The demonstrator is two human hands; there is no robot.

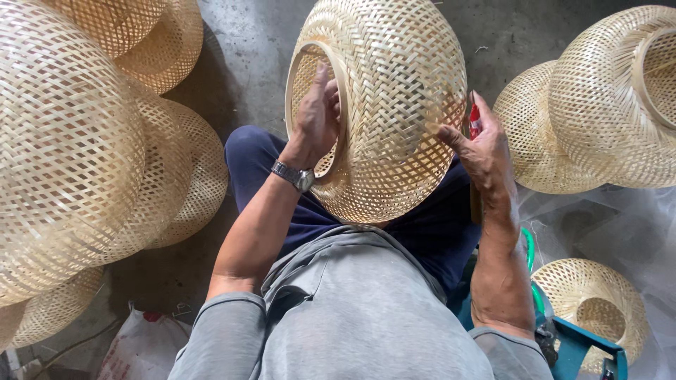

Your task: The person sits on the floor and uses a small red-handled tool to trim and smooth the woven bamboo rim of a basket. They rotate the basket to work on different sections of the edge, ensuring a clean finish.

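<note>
Hands on woven bamboo shade: left hand grips rim opening; right hand w/ red tool pinched, pressed vs. outer weave.

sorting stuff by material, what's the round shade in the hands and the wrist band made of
Woven shade: looks like thin bamboo or similar split strips, pale tan and matt, shown by the open lattice weave and bent rim hoop. Watch band on the left hand: seemingly metal, grey with a dull shine and linked segments.
</note>
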